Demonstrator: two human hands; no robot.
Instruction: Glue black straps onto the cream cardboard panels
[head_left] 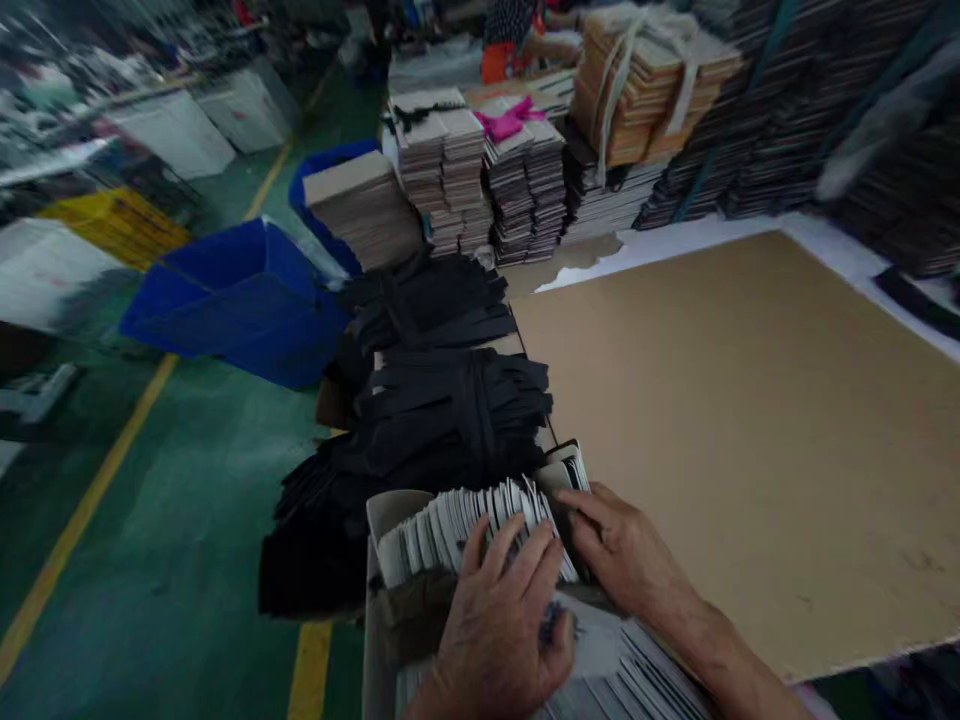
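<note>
A box (pixel 377 640) at the bottom of the view holds a tight upright row of thin, pale, flat pieces (pixel 435 535). My left hand (pixel 499 610) lies palm down over this row, its fingers spread and touching the top edges. At the row's right end, my right hand (pixel 626 550) has its fingers bent around a few flat pieces with dark edges (pixel 570 465); its farther fingers are partly hidden. Nearer me, more thin sheets (pixel 637 675) stand in the box below my hands.
Bundles of black strips (pixel 450 410) lie beyond the box. A brown board-topped table (pixel 720 420) extends to the right. Stacks of cut pieces (pixel 525 190) and a tied bundle (pixel 645 90) stand behind. Blue bins (pixel 232 290) sit on the green floor (pixel 180 500) at left.
</note>
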